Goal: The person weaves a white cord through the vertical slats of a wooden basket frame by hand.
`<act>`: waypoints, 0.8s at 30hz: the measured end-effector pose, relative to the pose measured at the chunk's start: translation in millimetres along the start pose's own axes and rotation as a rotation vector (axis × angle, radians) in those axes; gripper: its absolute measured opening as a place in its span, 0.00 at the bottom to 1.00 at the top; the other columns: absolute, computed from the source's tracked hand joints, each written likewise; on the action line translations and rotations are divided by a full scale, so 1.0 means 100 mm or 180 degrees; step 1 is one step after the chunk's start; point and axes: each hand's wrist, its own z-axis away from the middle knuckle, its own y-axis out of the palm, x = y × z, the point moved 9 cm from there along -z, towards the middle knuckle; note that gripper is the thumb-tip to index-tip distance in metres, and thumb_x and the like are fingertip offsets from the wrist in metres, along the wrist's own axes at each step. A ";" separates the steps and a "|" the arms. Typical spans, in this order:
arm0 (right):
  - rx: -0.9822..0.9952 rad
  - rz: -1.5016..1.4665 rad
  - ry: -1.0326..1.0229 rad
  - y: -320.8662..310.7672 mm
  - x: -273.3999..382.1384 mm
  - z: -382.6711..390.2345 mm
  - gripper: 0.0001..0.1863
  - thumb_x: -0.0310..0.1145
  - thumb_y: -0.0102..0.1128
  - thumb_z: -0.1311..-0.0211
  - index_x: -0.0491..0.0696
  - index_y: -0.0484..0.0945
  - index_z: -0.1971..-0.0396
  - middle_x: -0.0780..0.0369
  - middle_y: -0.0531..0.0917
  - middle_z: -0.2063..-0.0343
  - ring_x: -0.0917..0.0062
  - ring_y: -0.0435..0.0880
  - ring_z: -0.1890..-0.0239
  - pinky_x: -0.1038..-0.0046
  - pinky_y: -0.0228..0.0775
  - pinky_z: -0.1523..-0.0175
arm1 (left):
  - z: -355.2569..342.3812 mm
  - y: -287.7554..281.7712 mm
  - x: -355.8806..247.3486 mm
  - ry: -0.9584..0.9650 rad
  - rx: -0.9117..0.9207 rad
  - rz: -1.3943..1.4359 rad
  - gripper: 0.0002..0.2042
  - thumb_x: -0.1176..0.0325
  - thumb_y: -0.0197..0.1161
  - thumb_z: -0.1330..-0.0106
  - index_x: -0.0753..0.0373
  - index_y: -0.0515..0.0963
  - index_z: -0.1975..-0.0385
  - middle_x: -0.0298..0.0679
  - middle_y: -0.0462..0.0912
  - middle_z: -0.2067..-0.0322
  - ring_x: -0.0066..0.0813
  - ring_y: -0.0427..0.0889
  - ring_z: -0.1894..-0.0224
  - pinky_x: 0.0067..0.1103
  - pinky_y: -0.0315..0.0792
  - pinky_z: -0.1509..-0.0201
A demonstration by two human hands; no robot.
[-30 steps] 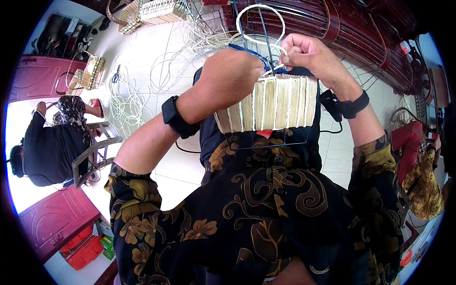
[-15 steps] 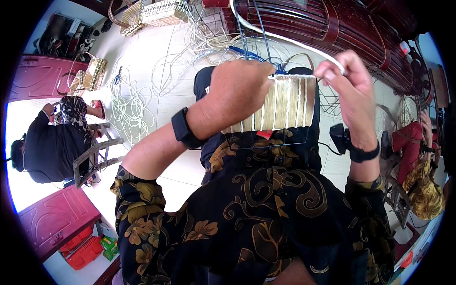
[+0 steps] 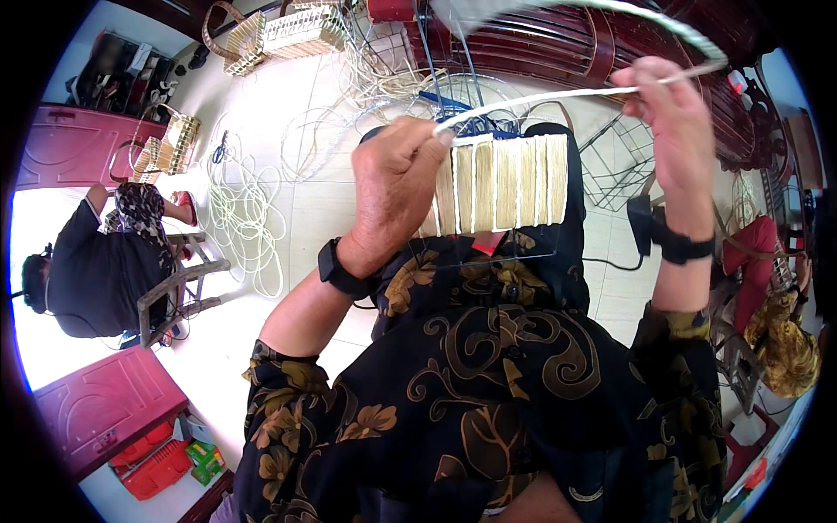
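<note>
A half-woven basket [image 3: 531, 181] rests on my lap, its straw-coloured side crossed by white cord bands over a thin wire frame [image 3: 523, 259]. My left hand [image 3: 392, 179] is closed at the panel's upper left corner, thumb and forefinger pinching a white cord [image 3: 540, 97] there. From that pinch the cord runs up to the right. Held up at the right, apart from the basket, my right hand [image 3: 670, 118] grips the same cord between thumb and fingers. Beyond it the cord loops back over the top of the view, blurred by motion.
Loose pale cord [image 3: 240, 209] lies coiled on the tiled floor at left. Finished-looking baskets [image 3: 305, 30] stand at the back, before a dark red wooden bench [image 3: 532, 44]. Bare wire frames [image 3: 606, 166] lie at right. One person [image 3: 109, 261] sits left, another [image 3: 780, 340] right.
My right hand has risen and moved right, drawing the cord away from the panel into a loop. My left hand has shifted left to the panel's corner, uncovering more of the basket side.
</note>
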 end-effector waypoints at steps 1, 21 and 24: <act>0.0078 0.0733 0.0190 -0.01 -0.21 -0.08 0.08 0.34 0.60 0.30 0.45 0.82 0.60 0.61 0.87 0.66 0.76 0.84 0.63 0.74 0.74 0.58 | -0.01 -0.09 -0.12 0.0533 -0.0402 -0.0442 0.05 0.75 0.65 0.39 0.68 0.78 0.75 0.46 0.79 0.75 0.42 0.77 0.71 0.32 0.70 0.66; 0.1362 0.3025 -0.1341 1.37 -0.30 0.12 0.13 0.30 0.67 0.41 0.49 0.81 0.56 0.60 0.82 0.72 0.65 0.83 0.68 0.65 0.75 0.62 | -0.16 0.03 0.65 -0.0943 0.0717 -0.0176 0.10 0.69 0.65 0.40 0.70 0.79 0.80 0.42 0.76 0.84 0.26 0.70 0.81 0.26 0.66 0.74; 0.0988 0.3234 -0.1687 1.36 -0.12 0.20 0.10 0.31 0.66 0.41 0.50 0.81 0.60 0.61 0.82 0.73 0.65 0.84 0.67 0.63 0.76 0.62 | -0.17 0.13 0.87 -0.1612 0.1084 0.0496 0.10 0.71 0.63 0.37 0.69 0.83 0.78 0.32 0.79 0.82 0.16 0.73 0.79 0.19 0.67 0.72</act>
